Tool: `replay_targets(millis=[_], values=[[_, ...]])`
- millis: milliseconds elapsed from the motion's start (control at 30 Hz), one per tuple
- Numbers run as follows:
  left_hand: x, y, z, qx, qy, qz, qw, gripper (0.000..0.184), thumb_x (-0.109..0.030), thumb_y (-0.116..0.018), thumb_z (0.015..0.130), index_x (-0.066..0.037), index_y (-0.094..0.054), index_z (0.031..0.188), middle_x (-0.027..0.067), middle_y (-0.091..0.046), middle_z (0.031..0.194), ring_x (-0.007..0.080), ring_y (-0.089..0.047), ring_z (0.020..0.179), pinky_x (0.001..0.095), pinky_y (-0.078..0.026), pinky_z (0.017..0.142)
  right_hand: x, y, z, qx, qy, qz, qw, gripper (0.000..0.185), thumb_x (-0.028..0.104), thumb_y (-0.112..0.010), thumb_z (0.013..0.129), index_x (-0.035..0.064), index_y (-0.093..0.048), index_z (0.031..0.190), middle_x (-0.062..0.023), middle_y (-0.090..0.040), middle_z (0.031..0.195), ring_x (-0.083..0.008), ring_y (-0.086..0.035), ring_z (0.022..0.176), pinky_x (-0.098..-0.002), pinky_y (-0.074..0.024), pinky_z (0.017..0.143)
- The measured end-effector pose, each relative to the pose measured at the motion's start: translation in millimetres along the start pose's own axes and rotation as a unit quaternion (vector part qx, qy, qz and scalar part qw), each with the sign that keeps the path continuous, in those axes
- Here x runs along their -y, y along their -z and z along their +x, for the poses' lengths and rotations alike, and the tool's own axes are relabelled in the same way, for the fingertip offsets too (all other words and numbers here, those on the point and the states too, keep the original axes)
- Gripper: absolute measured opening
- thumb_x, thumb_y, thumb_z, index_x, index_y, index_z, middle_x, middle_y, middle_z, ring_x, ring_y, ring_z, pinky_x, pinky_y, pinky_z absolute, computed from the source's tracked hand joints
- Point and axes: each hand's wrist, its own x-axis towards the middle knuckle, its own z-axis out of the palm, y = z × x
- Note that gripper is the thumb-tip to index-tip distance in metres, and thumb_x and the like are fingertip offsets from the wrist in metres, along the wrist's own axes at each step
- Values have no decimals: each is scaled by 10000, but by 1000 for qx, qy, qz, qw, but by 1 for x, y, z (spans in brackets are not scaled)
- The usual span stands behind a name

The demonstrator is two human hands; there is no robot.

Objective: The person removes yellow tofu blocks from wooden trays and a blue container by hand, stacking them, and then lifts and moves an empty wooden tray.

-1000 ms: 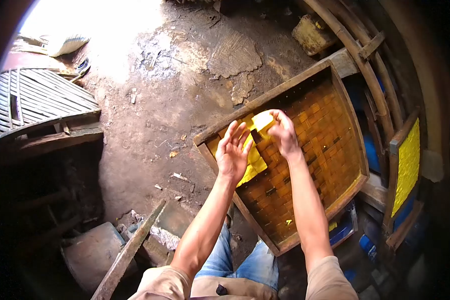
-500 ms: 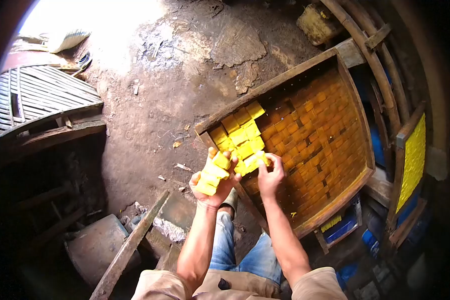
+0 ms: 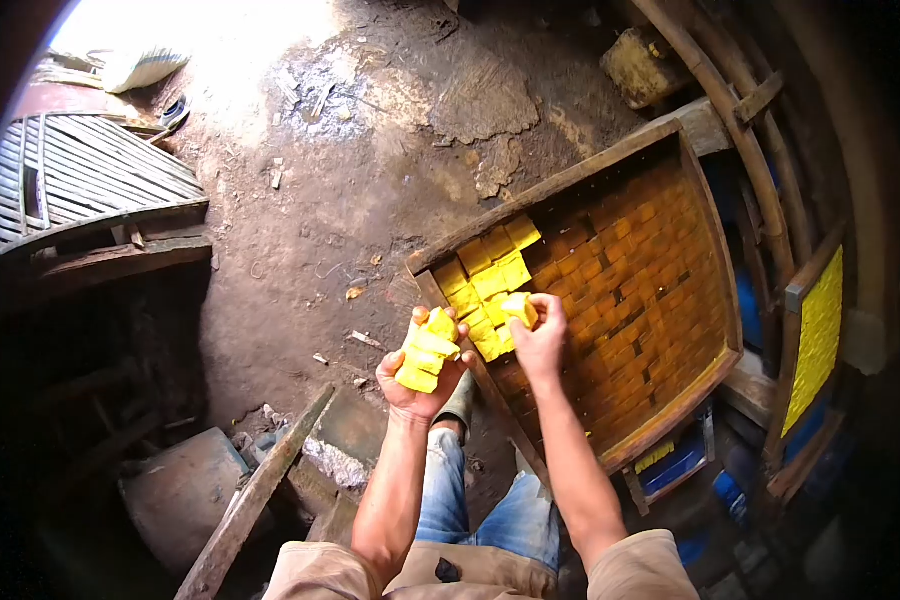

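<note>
A wood-framed woven tray slants across the right of centre. Several yellow blocks lie side by side in its left corner. My left hand, palm up beside the tray's left edge, holds a stack of several yellow blocks. Between the thumb and fingers of my right hand is one yellow block, held over the laid blocks. Whether that block touches those under it I cannot tell.
A slatted bamboo surface is at the left. Below it stand a grey container and a slanting wooden plank. Bamboo poles and a framed yellow sheet are at the right. A dirty block-like container lies beyond the tray.
My left hand, empty a second ago, now holds a stack of yellow blocks. Over the last half second, my right hand has shifted slightly with its block, and the view has moved a little.
</note>
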Motion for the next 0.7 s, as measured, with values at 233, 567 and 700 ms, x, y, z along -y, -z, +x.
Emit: replay_targets(millis=[233, 567, 700], values=[[-10, 5, 1, -6, -11, -6, 1000, 561, -273, -729, 697, -188, -581, 1231, 111, -515, 1346, 332, -505, 1208, 456, -458, 901, 22, -8, 55, 44, 107, -99, 988, 470, 12, -626, 752, -17, -600, 1220, -156, -631, 1042, -264, -628, 988, -375, -506, 872], [-10, 4, 0, -10, -12, -2, 1000, 577, -274, -728, 702, -191, -565, 1249, 112, -527, 1325, 327, -515, 1196, 464, -463, 905, 36, -39, 32, 33, 20, -100, 994, 415, 51, -633, 727, 7, -479, 1111, -154, -571, 1106, -287, -579, 984, -420, -480, 862], [-13, 3, 5, 13, -22, -4, 1000, 652, -278, -724, 709, -204, -524, 1326, 113, -525, 1318, 317, -514, 1182, 455, -469, 906, 55, -10, 67, 46, -60, 160, 984, 454, 10, -613, 727, -21, -500, 1166, -137, -600, 1042, -207, -608, 943, -321, -519, 833]])
